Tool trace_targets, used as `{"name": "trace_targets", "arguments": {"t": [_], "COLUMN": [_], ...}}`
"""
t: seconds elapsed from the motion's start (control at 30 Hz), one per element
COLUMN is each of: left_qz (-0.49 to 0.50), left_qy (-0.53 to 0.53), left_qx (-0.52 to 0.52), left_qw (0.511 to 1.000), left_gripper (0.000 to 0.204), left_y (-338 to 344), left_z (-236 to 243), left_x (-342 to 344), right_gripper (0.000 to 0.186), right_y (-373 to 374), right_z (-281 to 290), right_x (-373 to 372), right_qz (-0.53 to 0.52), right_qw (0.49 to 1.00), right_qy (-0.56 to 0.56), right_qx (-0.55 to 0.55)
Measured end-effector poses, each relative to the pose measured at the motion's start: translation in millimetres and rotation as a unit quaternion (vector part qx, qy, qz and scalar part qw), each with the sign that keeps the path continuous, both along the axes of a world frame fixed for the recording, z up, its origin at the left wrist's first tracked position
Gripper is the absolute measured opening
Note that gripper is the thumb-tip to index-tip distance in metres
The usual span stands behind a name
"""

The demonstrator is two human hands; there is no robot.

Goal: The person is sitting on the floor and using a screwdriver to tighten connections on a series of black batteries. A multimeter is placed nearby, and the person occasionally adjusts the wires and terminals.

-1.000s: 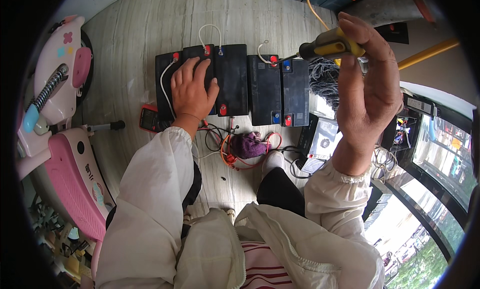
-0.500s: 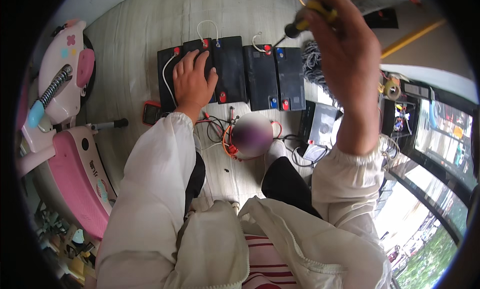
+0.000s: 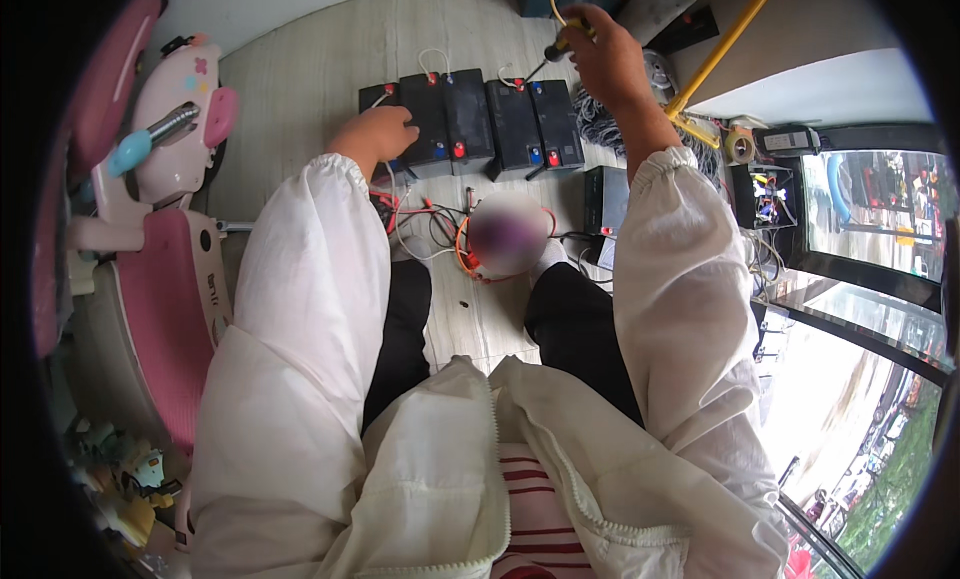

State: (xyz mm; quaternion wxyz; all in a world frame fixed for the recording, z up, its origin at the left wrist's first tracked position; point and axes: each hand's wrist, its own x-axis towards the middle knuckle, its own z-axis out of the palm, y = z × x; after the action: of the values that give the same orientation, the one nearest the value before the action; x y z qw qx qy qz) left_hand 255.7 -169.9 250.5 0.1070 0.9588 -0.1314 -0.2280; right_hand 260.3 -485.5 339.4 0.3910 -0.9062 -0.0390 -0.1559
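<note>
Several black box batteries (image 3: 465,119) with red and blue terminals stand in a row on the floor. My right hand (image 3: 608,64) grips a screwdriver (image 3: 556,51) with a black and yellow handle. Its tip reaches the red terminal (image 3: 519,83) of the second battery from the right, where a short white wire (image 3: 504,74) ends. My left hand (image 3: 375,137) rests over the leftmost battery (image 3: 378,96), its thumb and fingertips apart, covering part of a white wire. Another white wire (image 3: 433,51) loops between the two batteries beside it.
Red and black cables (image 3: 440,219) and a blurred round patch (image 3: 507,234) lie near my feet. A black box (image 3: 604,201) stands on the right, with a bundle of grey cord (image 3: 597,124) behind it. A pink and white ride-on (image 3: 165,289) fills the left side; a yellow bar (image 3: 722,49) slants at right.
My view has shifted, so the batteries look farther off. My left hand has turned and slid toward the leftmost battery's outer side. The right hand still holds the screwdriver at the terminal.
</note>
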Motion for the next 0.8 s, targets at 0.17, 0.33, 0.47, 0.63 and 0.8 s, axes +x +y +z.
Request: {"name": "trace_targets", "arguments": {"t": [0.17,0.33,0.47,0.63,0.8], "left_qz": [0.044,0.083,0.131,0.141,0.158], "left_qy": [0.009,0.05,0.088,0.025,-0.127], "left_qx": [-0.101,-0.112,-0.122,-0.138,-0.281], "left_qw": [0.994,0.989,0.98,0.98,0.938], "left_gripper": [0.051,0.047,0.045,0.041,0.035], "left_y": [25.7,53.5,67.8,58.5,3.4], "left_z": [17.7,17.8,12.8,-19.1,-55.2], "left_x": [-27.3,-55.5,-62.1,-54.3,-60.6], "right_gripper": [0.03,0.032,0.032,0.031,0.031], "right_y": [17.6,30.2,24.7,15.1,3.8], "right_z": [-3.2,-6.9,-9.3,-8.2,3.6], "right_x": [-7.9,-4.4,2.9,3.4,8.4], "right_qz": [-0.002,-0.011,-0.019,-0.036,-0.013], "right_qw": [1.0,1.0,1.0,0.998,0.997], "right_qy": [0.0,0.004,0.023,0.036,0.059], "right_qx": [0.004,0.022,0.001,0.023,0.041]}}
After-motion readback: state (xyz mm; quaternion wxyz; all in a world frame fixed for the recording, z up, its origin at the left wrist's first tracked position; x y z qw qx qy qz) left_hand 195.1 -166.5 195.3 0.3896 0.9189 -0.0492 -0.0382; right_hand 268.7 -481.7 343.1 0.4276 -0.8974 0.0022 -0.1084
